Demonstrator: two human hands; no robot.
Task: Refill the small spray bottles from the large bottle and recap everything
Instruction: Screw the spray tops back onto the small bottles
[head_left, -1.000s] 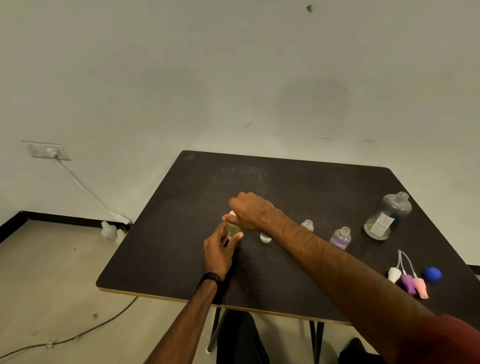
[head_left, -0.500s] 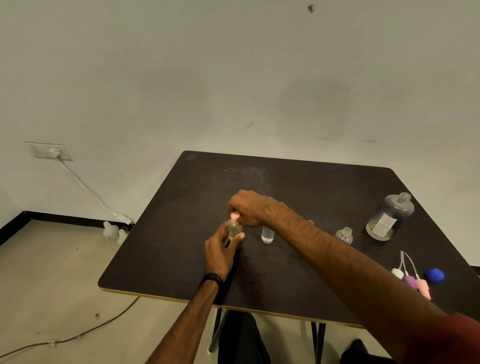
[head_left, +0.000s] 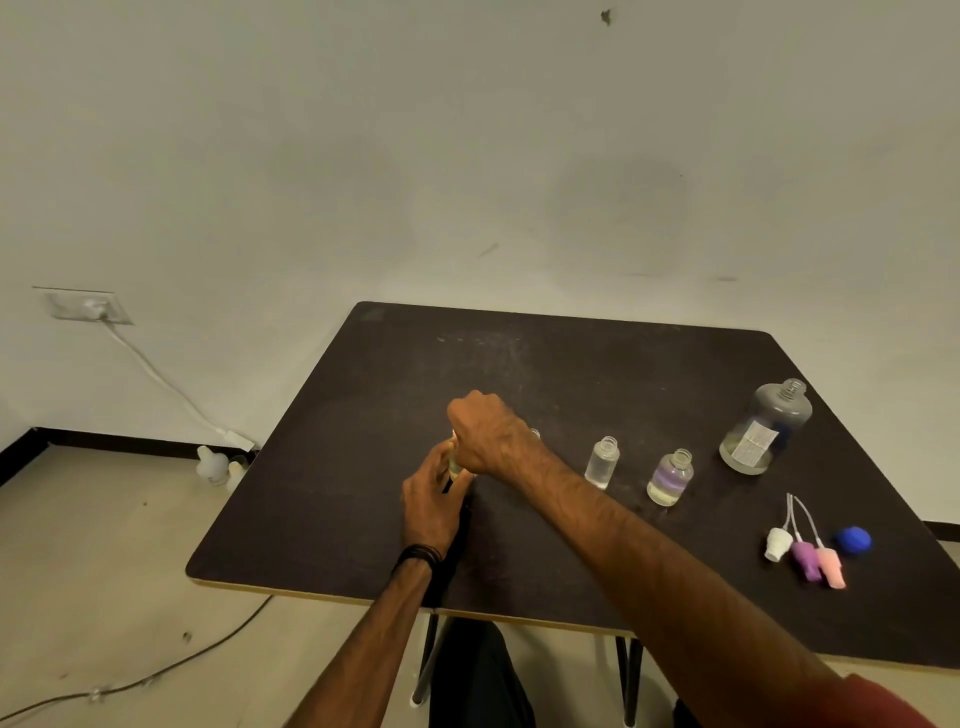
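Left hand (head_left: 431, 501) gripped a small bottle (head_left: 455, 464) (mostly hidden); right hand (head_left: 485, 434) pinched its cap, left of the large bottle (head_left: 764, 428).

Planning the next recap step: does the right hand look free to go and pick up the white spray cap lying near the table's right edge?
Probably not yet. The right hand is curled over the top of the small bottle that the left hand grips. Once it lets go, nothing lies between it and the white spray cap.

bare tabletop (head_left: 545, 364) behind, open bottles (head_left: 601, 461) rightward
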